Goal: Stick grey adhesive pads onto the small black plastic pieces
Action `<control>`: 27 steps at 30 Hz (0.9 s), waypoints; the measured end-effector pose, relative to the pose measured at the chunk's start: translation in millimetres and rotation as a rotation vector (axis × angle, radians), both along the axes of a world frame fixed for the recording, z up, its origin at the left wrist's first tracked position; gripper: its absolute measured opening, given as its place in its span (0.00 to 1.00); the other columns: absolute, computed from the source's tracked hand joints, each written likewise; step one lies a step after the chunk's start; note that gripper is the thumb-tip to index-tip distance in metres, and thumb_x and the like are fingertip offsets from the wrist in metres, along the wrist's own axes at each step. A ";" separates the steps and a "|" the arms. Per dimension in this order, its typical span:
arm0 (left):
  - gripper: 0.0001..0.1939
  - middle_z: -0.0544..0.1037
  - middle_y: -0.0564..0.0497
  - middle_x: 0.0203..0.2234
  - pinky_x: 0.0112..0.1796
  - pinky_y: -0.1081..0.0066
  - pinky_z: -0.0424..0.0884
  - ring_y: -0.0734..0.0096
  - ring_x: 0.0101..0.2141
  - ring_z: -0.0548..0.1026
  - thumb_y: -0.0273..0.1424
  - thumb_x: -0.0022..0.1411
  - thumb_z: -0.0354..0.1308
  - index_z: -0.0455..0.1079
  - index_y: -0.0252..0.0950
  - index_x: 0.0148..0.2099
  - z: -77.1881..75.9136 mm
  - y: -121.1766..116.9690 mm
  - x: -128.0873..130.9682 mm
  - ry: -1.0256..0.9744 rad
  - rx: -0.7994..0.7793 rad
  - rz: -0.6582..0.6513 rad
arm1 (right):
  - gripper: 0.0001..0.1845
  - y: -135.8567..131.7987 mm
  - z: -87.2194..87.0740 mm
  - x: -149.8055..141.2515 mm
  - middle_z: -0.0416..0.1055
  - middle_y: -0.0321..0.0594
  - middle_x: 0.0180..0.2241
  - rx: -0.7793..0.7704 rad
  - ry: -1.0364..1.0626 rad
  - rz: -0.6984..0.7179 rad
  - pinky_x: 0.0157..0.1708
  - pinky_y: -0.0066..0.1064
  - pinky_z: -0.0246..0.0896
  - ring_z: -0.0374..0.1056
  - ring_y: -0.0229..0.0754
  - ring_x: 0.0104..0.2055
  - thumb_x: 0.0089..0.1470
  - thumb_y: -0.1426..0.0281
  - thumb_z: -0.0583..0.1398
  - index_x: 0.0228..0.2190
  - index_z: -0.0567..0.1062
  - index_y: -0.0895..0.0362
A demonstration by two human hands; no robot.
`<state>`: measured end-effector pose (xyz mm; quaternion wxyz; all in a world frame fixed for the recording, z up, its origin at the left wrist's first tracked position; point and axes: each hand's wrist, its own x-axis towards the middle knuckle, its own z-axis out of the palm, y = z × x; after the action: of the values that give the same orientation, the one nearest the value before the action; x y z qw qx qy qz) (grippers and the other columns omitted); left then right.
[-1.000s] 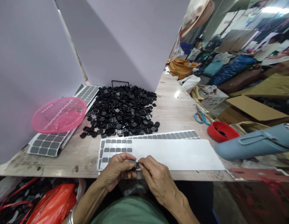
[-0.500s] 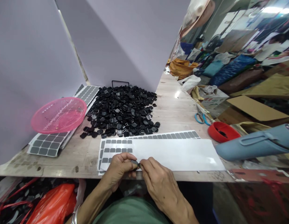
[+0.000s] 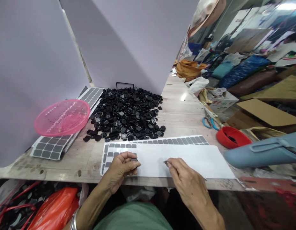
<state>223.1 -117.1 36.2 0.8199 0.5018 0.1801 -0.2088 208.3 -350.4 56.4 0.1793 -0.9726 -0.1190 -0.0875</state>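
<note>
My left hand [image 3: 124, 166] is closed, pinching a small black plastic piece [image 3: 134, 159] between thumb and fingers over the left part of a sticker sheet [image 3: 198, 161]. That sheet keeps grey rounded-square stickers at its left end, and the rest is bare white backing. To the right, my right hand [image 3: 186, 175] is closed with a small dark bit [image 3: 165, 162] at its fingertips, above the white backing; its kind is too small to make out. Behind the sheet lies a large heap of black plastic pieces [image 3: 126, 111].
A pink basket [image 3: 62, 117] rests on more sticker sheets [image 3: 46, 148] at the left. On the right are blue scissors [image 3: 210, 122], a red bowl [image 3: 230, 137] and a blue-grey bottle [image 3: 262, 148]. A grey-lilac partition [image 3: 129, 41] stands behind the heap.
My hands were together at the small black piece; now they are apart. My right hand has moved right with the small dark bit, while my left hand keeps the piece.
</note>
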 end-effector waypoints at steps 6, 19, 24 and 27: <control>0.23 0.79 0.39 0.33 0.24 0.77 0.67 0.72 0.24 0.75 0.45 0.62 0.54 0.70 0.27 0.45 3.3 -4.1 -3.1 0.051 -0.158 -0.001 | 0.14 13.8 -6.7 2.1 0.72 0.37 0.36 0.055 0.199 0.042 0.33 0.33 0.64 0.72 0.42 0.34 0.63 0.71 0.45 0.38 0.70 0.51; 0.30 0.78 0.37 0.35 0.23 0.77 0.65 0.71 0.24 0.75 0.49 0.65 0.45 0.71 0.25 0.45 0.8 -2.6 0.1 0.079 -0.214 0.010 | 0.13 20.9 -18.3 4.2 0.73 0.40 0.41 0.144 0.274 0.088 0.38 0.37 0.66 0.72 0.46 0.40 0.64 0.68 0.47 0.43 0.69 0.52; 0.23 0.79 0.39 0.36 0.25 0.78 0.65 0.74 0.25 0.74 0.43 0.57 0.61 0.71 0.28 0.46 1.8 -1.6 -2.1 0.038 -0.187 -0.017 | 0.12 29.6 -15.5 3.8 0.73 0.39 0.39 0.317 0.218 0.113 0.37 0.34 0.64 0.71 0.44 0.39 0.64 0.68 0.48 0.39 0.70 0.53; 0.25 0.79 0.44 0.36 0.26 0.79 0.64 0.77 0.25 0.73 0.28 0.44 0.71 0.71 0.32 0.46 0.1 -2.7 -4.8 -0.007 -0.102 -0.050 | 0.10 38.0 -12.4 2.3 0.72 0.38 0.36 0.408 0.150 0.132 0.36 0.31 0.62 0.70 0.41 0.37 0.64 0.68 0.49 0.39 0.70 0.53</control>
<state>218.3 -119.8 36.3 0.8395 0.4645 0.1536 -0.2362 210.6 -312.4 44.0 0.3862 -0.9100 -0.1486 -0.0253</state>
